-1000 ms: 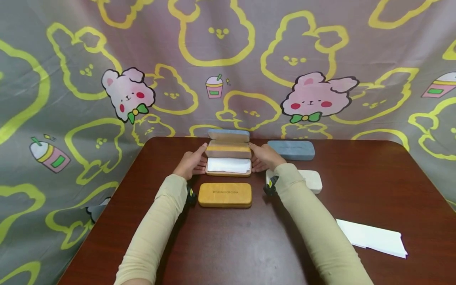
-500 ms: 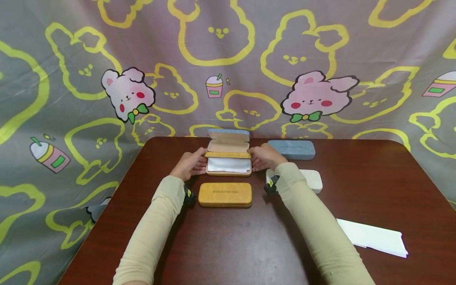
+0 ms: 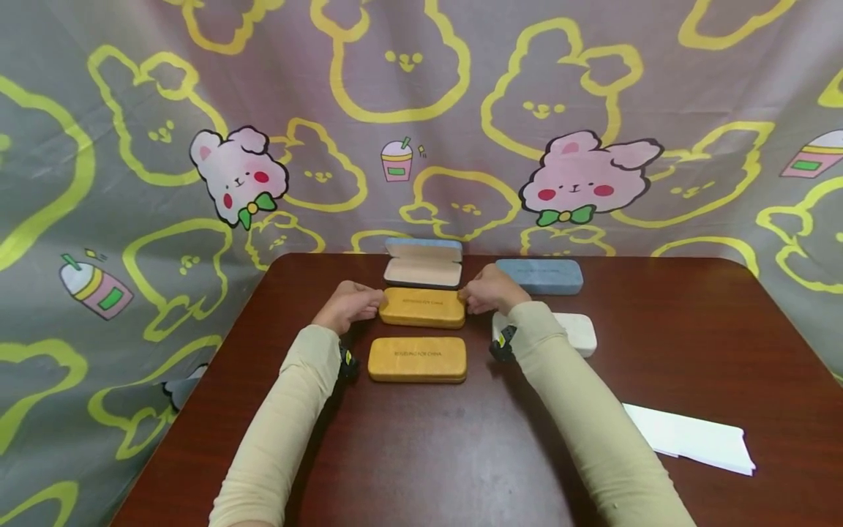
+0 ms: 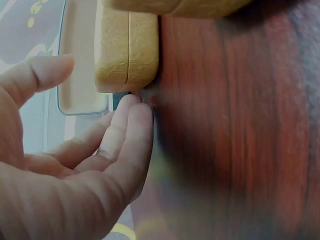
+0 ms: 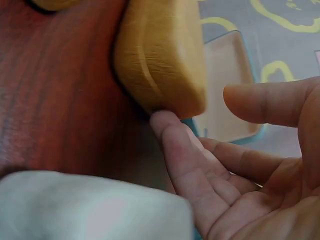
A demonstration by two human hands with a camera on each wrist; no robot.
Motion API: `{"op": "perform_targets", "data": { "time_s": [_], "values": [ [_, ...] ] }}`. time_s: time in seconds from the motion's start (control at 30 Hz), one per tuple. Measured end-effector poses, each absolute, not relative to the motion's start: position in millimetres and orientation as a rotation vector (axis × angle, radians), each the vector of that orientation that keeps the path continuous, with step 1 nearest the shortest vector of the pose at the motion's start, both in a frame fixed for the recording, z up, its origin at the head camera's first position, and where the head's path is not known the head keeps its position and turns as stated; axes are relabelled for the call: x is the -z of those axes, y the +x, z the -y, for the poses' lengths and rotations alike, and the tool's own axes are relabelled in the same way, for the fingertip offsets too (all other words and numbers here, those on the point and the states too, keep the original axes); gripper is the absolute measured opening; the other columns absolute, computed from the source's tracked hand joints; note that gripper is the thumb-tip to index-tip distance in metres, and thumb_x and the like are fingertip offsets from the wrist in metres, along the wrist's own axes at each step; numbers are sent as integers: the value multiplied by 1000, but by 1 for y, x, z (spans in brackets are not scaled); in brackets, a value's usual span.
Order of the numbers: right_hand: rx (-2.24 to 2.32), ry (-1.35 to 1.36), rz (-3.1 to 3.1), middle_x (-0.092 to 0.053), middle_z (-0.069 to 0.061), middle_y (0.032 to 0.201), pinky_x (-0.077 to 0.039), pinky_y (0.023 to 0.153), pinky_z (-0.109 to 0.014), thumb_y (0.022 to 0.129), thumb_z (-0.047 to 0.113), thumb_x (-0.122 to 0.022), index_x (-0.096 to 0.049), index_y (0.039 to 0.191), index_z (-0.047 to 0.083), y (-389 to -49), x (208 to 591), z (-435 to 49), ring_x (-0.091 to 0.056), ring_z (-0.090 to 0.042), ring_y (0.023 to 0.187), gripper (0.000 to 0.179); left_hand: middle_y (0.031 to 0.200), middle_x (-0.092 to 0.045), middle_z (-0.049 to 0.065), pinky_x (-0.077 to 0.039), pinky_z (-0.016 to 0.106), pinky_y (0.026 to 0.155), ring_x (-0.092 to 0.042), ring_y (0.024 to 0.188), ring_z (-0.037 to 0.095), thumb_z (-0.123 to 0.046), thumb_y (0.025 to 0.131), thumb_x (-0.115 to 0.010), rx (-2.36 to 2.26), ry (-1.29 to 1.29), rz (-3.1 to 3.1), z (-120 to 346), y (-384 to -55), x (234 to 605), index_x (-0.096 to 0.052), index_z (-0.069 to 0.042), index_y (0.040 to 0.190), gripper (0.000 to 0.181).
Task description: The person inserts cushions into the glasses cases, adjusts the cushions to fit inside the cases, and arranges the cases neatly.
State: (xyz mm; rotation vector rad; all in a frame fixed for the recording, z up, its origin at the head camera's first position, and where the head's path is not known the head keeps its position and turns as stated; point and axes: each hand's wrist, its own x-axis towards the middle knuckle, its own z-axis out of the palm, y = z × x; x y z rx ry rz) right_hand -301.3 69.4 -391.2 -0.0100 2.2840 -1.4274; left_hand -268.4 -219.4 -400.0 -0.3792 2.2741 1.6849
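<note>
A yellow glasses case (image 3: 422,309) lies closed between my two hands, its lid down and lettered on top. At its left end is my left hand (image 3: 347,306); in the left wrist view the fingertips (image 4: 139,112) sit right at the case's end (image 4: 126,50), the thumb apart from it. My right hand (image 3: 492,291) is at the other end, where the right wrist view has a fingertip (image 5: 164,120) at the case's lower edge and the thumb raised clear. Just behind stands a blue glasses case (image 3: 424,272) with its lid up, showing a beige lining.
A second yellow glasses case (image 3: 417,359) lies closed in front. To the right are a closed blue case (image 3: 540,277) and a white case (image 3: 576,334), partly hidden by the right wrist. A folded white cloth (image 3: 691,438) lies on the brown table (image 3: 421,454) at front right.
The far yellow case's lid has swung down toward me and shut, hiding the white cloth inside. Both hands stay at its ends, their fingers having shifted slightly.
</note>
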Motion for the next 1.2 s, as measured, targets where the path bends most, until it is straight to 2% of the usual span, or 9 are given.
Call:
{"op": "perform_targets", "data": {
  "time_s": [0.17, 0.4, 0.53, 0.63, 0.7, 0.8, 0.87, 1.03, 1.2],
  "values": [
    [1452, -25, -2288, -72, -20, 92, -57, 82, -46, 93, 6, -67, -69, 109, -11, -298, 384, -74, -72, -30, 78, 23, 105, -68, 13, -56, 35, 81, -64, 79, 19, -17, 91, -73, -1622, -356, -2394, 218, -265, 397, -63, 7, 124, 42],
    [1437, -33, -2334, -70, -23, 99, -58, 81, -42, 94, 14, -70, -70, 109, -8, -296, 380, -86, -71, -28, 82, 27, 121, -62, 16, -51, 48, 91, -61, 107, 32, -24, 91, -75, -1430, -293, -2632, 210, -256, 383, -64, 1, 125, 44],
    [1390, -118, -2415, -69, -18, 91, -57, 75, -37, 96, 19, -68, -71, 109, -8, -289, 376, -98, -67, -21, 74, 30, 120, -64, 16, -52, 46, 89, -62, 106, 31, -22, 93, -73, -1412, -198, -2686, 198, -252, 376, -65, 1, 125, 40],
    [1359, -180, -2476, -67, -12, 81, -54, 67, -33, 96, 22, -68, -74, 102, -5, -281, 372, -108, -63, -18, 69, 29, 113, -68, 15, -54, 43, 83, -66, 98, 29, -20, 93, -73, -1359, -103, -2751, 188, -249, 374, -66, 0, 124, 38],
    [1321, -216, -2526, -63, -8, 70, -50, 61, -31, 96, 24, -68, -75, 91, 0, -276, 369, -115, -58, -17, 62, 26, 108, -71, 15, -55, 42, 80, -67, 92, 28, -20, 93, -74, -1315, -38, -2794, 181, -247, 372, -67, 0, 123, 37],
    [1234, -297, -2608, -50, -1, 59, -40, 52, -29, 95, 26, -68, -68, 73, 6, -269, 367, -127, -45, -14, 54, 30, 103, -71, 11, -55, 42, 80, -67, 90, 26, -21, 92, -75, -1258, 55, -2843, 169, -244, 369, -69, -3, 121, 35],
    [1162, -358, -2666, -47, 1, 59, -36, 51, -30, 95, 25, -68, -66, 71, 6, -264, 366, -135, -40, -14, 54, 30, 102, -71, 10, -54, 43, 81, -66, 92, 26, -21, 91, -76, -1230, 116, -2865, 161, -242, 367, -70, -3, 120, 35],
    [1055, -477, -2773, -69, -3, 82, -45, 59, -33, 93, 22, -69, -77, 93, 3, -251, 363, -151, -54, -17, 67, 21, 104, -71, 8, -54, 40, 83, -65, 96, 24, -20, 91, -76, -1171, 264, -2883, 142, -236, 366, -70, -1, 121, 36],
    [1005, -474, -2858, -73, -3, 90, -48, 66, -36, 93, 24, -71, -78, 97, 6, -235, 359, -171, -61, -20, 80, 20, 103, -71, 9, -54, 37, 83, -66, 95, 22, -20, 89, -78, -1145, 435, -2865, 117, -227, 361, -70, 1, 120, 38]
  ]
}}
